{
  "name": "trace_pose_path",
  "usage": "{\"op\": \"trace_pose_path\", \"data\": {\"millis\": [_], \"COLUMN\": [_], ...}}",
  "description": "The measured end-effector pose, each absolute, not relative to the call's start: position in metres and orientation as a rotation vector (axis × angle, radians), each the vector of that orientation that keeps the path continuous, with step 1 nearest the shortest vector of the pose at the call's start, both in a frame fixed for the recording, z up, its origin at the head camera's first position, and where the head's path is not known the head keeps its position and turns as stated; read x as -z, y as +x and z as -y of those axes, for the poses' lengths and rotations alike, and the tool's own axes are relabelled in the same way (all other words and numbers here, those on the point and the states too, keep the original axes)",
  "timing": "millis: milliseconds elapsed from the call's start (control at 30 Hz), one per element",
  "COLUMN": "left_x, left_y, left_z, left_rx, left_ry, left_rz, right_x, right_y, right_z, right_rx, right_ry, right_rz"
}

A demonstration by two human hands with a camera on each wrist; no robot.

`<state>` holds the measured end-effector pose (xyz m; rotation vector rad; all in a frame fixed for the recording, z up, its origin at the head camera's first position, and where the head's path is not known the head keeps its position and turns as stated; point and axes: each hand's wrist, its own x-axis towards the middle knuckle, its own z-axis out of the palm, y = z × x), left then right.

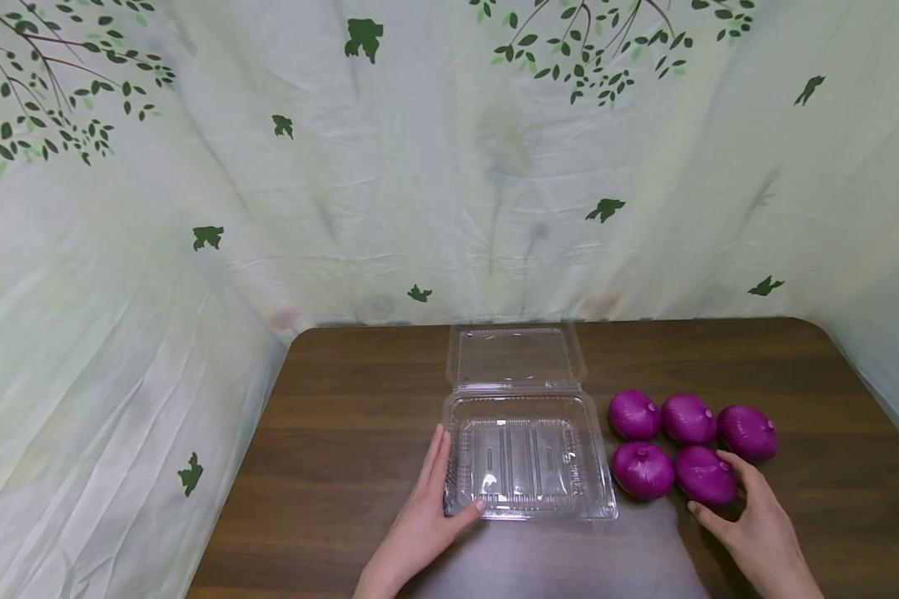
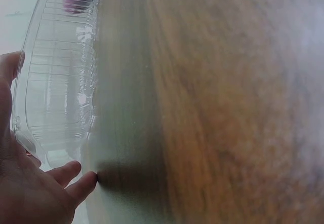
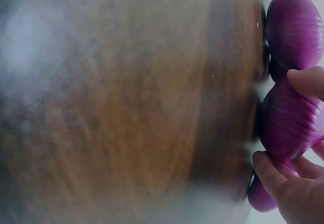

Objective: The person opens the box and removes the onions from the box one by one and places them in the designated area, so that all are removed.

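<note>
A clear plastic clamshell container (image 1: pixel 524 512) lies with its lid (image 1: pixel 517 358) folded back, its base facing up. My left hand (image 1: pixel 423 520) rests at the base's front left corner, straight fingers along the left side and thumb over the front rim. In the left wrist view, the container's side wall (image 2: pixel 61 82) rises beside that hand. Two rows of purple-red onions lie right of the container. My right hand (image 1: pixel 757 520) grips the front right onion (image 1: pixel 704 476) between thumb and fingers; in the right wrist view they span this onion (image 3: pixel 286 120).
Beside the gripped onion lies another onion (image 1: pixel 643 470), close to the container. Behind them sit a left onion (image 1: pixel 633 414), a middle onion (image 1: pixel 687 418) and a right onion (image 1: pixel 747 433). The brown wooden table (image 1: pixel 345 466) backs onto a leaf-patterned curtain (image 1: pixel 449 208).
</note>
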<state>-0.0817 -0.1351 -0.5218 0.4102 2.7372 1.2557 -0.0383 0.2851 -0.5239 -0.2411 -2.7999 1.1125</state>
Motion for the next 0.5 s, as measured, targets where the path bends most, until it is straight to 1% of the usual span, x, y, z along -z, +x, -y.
{"op": "trace_pose_path", "data": {"millis": [300, 500], "left_x": [0.522, 0.520], "left_y": [-0.083, -0.084], "left_z": [0.135, 0.136], "left_rx": [-1.241, -1.220], "left_ry": [0.410, 0.399], "left_rz": [-2.742, -2.720], "right_x": [0.518, 0.508], "right_y": [-0.031, -0.033], "right_z": [-0.281, -0.267], "right_rx": [-1.167, -1.044], "right_ry": [-0.222, 0.005], "right_rz": [2.713, 2.535]}}
